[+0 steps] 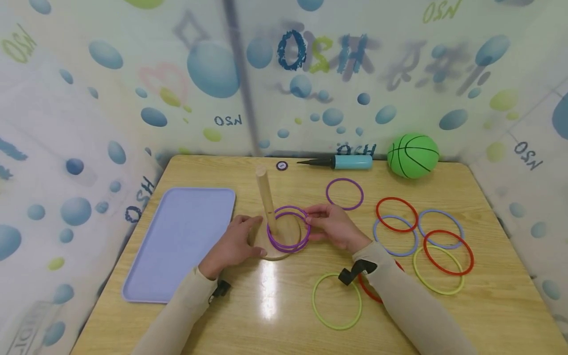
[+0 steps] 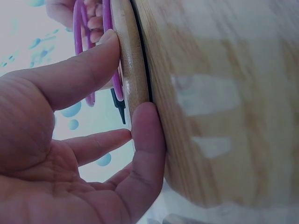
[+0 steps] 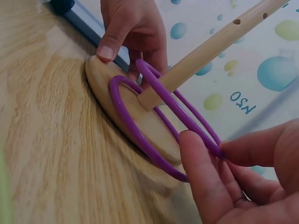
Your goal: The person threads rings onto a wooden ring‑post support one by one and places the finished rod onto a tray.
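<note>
A wooden stand has a round base (image 1: 289, 230) and an upright peg (image 1: 265, 195). My left hand (image 1: 236, 242) holds the base at its left rim, thumb and fingers spread along the edge. Around the peg are two purple rings. The lower purple ring (image 3: 134, 133) lies low, over the base; the upper purple ring (image 3: 189, 115) is tilted and raised above it. With thumb and fingertips, my right hand (image 1: 338, 228) pinches the upper ring at its right side. Its fingers are also close to the lower ring; whether they touch it, I cannot tell.
A third purple ring (image 1: 363, 193) lies behind my right hand. Red rings (image 1: 417, 213), blue rings (image 1: 374, 235) and yellow-green rings (image 1: 313, 299) lie at right and front. A lilac tray (image 1: 186, 236) sits left. Along the back are a hand pump (image 1: 352, 162) and green ball (image 1: 413, 156).
</note>
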Demonstrator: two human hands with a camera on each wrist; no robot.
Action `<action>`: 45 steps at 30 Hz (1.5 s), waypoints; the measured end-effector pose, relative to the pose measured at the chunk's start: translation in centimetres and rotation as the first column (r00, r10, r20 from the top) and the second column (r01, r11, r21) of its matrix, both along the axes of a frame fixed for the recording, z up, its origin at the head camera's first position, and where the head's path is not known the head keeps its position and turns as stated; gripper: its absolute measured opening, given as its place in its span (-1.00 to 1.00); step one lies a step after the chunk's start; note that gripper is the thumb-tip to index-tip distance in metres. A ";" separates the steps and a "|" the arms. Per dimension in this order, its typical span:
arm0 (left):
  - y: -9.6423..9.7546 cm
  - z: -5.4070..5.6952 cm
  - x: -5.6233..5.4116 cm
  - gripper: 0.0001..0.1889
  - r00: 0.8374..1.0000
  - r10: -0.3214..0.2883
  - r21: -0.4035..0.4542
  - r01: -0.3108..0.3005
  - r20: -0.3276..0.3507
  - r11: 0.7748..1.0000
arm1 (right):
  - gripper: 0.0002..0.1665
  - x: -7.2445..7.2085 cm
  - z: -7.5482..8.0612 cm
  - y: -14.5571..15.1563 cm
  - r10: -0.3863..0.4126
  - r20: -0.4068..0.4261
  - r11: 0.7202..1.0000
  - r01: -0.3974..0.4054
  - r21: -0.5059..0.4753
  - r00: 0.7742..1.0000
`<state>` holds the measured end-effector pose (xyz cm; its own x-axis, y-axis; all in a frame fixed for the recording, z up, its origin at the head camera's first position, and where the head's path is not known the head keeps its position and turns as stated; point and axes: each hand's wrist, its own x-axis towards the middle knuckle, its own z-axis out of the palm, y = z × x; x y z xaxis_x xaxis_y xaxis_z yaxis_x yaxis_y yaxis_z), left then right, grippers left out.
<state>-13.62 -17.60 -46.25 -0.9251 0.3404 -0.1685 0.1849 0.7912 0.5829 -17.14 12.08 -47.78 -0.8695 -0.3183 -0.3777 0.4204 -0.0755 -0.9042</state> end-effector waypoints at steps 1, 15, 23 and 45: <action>0.0 0.0 0.0 -0.02 1.000 -0.001 -0.001 0.001 -0.002 1.000 | -0.58 -0.1 -0.1 0.0 0.006 -0.003 1.000 -0.006 0.021 1.000; 0.0 0.3 0.0 -0.02 1.000 -0.008 -0.004 0.008 -0.009 1.000 | -0.64 -0.5 -0.3 -0.2 0.098 -0.102 0.930 -0.055 0.362 0.990; 0.0 0.1 0.0 -0.02 1.000 -0.006 -0.002 0.006 -0.013 1.000 | -0.62 -0.7 -0.1 0.2 0.142 -0.141 0.906 -0.071 0.417 0.980; 0.0 0.0 -0.1 -0.02 1.000 -0.003 0.002 0.003 0.001 1.000 | -0.56 -5.5 2.5 7.6 0.083 -0.446 0.847 0.173 0.503 0.891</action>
